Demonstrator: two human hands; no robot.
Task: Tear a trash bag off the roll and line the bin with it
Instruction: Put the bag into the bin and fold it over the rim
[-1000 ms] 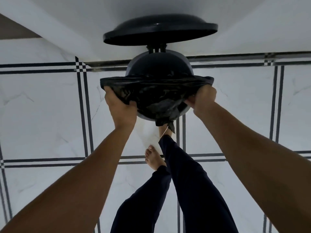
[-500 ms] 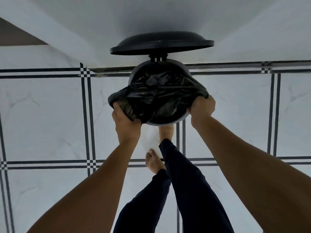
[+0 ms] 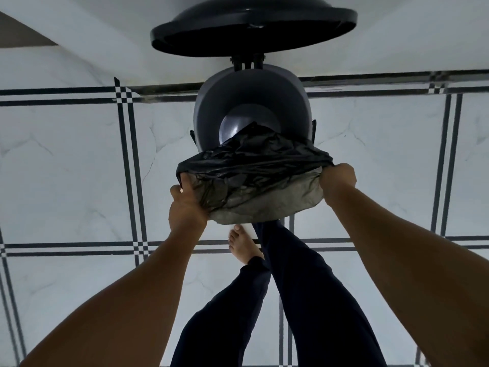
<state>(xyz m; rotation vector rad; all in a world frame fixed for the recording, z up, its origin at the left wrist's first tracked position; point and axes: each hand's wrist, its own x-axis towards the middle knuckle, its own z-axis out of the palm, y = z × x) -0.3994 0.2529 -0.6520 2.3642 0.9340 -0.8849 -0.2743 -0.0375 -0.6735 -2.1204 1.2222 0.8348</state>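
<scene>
A dark grey round pedal bin stands on the floor against the wall, its black lid swung up. A crumpled black trash bag is stretched over the bin's near rim, with part of it dipping into the opening; the far inside wall and bottom of the bin show bare. My left hand grips the bag's edge at the near left of the rim. My right hand grips the bag's edge at the near right. The roll is not in view.
White marble-look floor tiles with dark double lines surround the bin. A white wall rises right behind it. My bare left foot and dark trouser legs stand just before the bin; the right foot is hidden under the bag.
The bag's mouth has been pulled toward me, off the far part of the opening, so the bin's inside now shows. Both hands moved nearer and lower with the bag. The view has closed in on the bin.
</scene>
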